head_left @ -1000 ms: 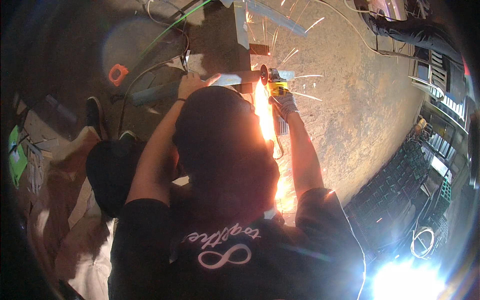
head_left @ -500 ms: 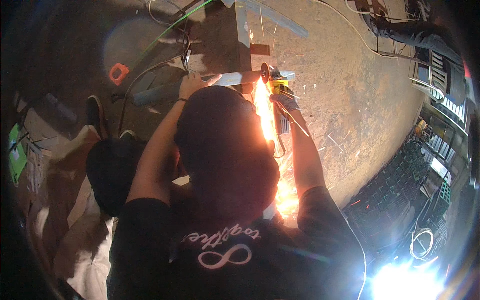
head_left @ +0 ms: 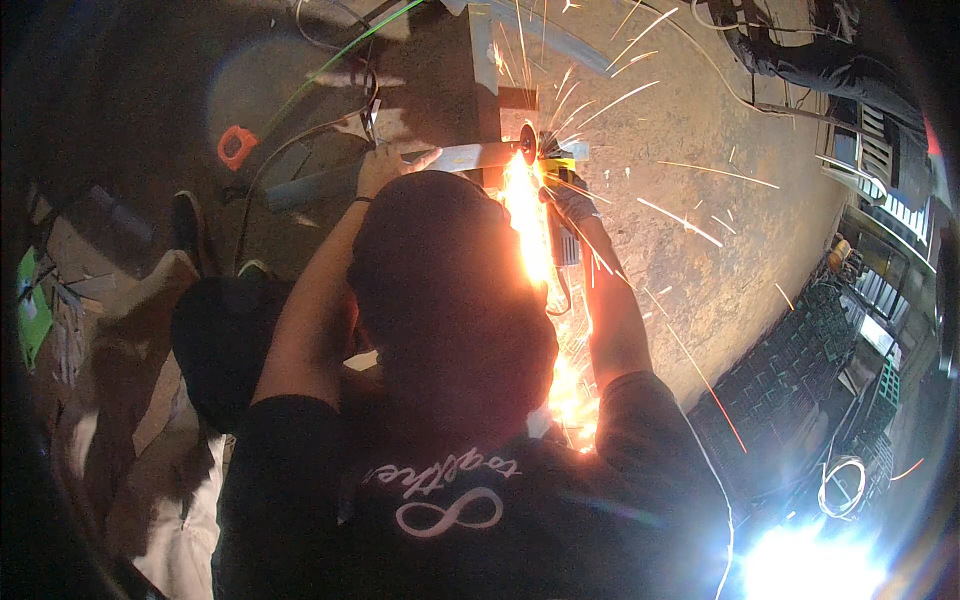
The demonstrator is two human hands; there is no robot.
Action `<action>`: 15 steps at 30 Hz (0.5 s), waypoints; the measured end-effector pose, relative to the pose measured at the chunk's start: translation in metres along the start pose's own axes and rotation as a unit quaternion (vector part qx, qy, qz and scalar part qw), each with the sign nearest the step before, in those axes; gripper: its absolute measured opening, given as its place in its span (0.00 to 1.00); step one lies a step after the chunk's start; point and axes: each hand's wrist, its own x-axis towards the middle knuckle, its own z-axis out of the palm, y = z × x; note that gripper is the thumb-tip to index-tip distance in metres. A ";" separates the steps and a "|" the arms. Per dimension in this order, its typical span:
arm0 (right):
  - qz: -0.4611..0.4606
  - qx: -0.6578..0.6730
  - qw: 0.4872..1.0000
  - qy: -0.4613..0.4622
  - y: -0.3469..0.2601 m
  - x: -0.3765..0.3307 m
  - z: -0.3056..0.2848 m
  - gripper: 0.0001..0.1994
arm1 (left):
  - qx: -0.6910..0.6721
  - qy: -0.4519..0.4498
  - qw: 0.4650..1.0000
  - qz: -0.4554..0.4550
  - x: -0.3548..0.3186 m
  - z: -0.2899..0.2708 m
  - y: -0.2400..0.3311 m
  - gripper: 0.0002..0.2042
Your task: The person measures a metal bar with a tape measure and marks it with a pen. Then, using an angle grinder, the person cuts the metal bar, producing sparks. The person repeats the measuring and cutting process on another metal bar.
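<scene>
My right hand (head_left: 572,203), seemingly in a dark glove, is closed round a yellow and black angle grinder (head_left: 560,168). The grinder's spinning disc (head_left: 527,143) meets a long grey metal bar (head_left: 470,156) lying crosswise. Bright orange sparks (head_left: 525,215) pour back from the contact toward me and hide part of the tool. To the left of the disc, my left hand (head_left: 385,168) grips the bar, its thumb stretched along the top. A large dark rounded shape (head_left: 450,300) between my forearms covers what lies beneath.
An orange tape measure (head_left: 236,147) lies at the left, near cables (head_left: 330,125) on the floor. A flat metal strip (head_left: 560,40) is at the far side. Another person's leg (head_left: 830,70) shows at the upper right. An intense white-blue glare (head_left: 815,560) fills the lower right.
Sparks now spread wider, flying upward and to the right as well as toward me. The grinder disc has shifted very slightly left; my left hand holds its place on the bar.
</scene>
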 end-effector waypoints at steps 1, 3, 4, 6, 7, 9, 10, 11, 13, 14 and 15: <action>0.060 0.100 0.993 -0.025 -0.024 -0.004 -0.002 0.19 | 0.003 -0.004 1.000 -0.001 -0.001 0.003 -0.003 0.29; 0.143 0.213 0.965 -0.052 -0.079 -0.012 -0.003 0.19 | 0.000 -0.012 1.000 -0.012 -0.011 0.008 -0.013 0.29; 0.172 0.231 0.957 -0.036 -0.085 -0.018 -0.005 0.19 | 0.003 0.007 1.000 -0.007 -0.010 0.009 -0.012 0.29; 0.234 0.157 0.959 -0.029 -0.019 -0.010 -0.013 0.20 | 0.003 0.057 0.998 0.025 0.002 0.006 -0.001 0.29; 0.183 0.280 0.942 -0.042 -0.022 -0.011 -0.003 0.19 | 0.007 0.056 0.998 0.018 -0.002 0.011 -0.007 0.29; 0.077 0.506 0.857 -0.061 -0.043 -0.023 0.007 0.19 | 0.012 0.058 0.998 0.006 -0.011 0.017 -0.015 0.28; 0.110 0.408 0.906 -0.032 -0.020 -0.021 0.005 0.18 | 0.010 0.068 0.998 0.016 -0.007 0.016 -0.011 0.28; 0.140 0.304 0.942 0.000 0.003 -0.018 0.004 0.18 | 0.009 0.078 0.997 0.025 -0.003 0.016 -0.006 0.27; 0.162 0.179 0.970 0.029 0.027 -0.009 0.010 0.17 | 0.008 0.093 0.995 0.035 0.002 0.021 -0.005 0.26; 0.155 0.183 0.971 0.018 0.009 -0.005 0.015 0.17 | 0.006 0.092 0.995 0.029 0.000 0.028 -0.012 0.26; 0.145 0.187 0.971 0.028 0.006 -0.012 0.009 0.17 | 0.004 0.100 0.994 0.042 0.006 0.027 -0.010 0.26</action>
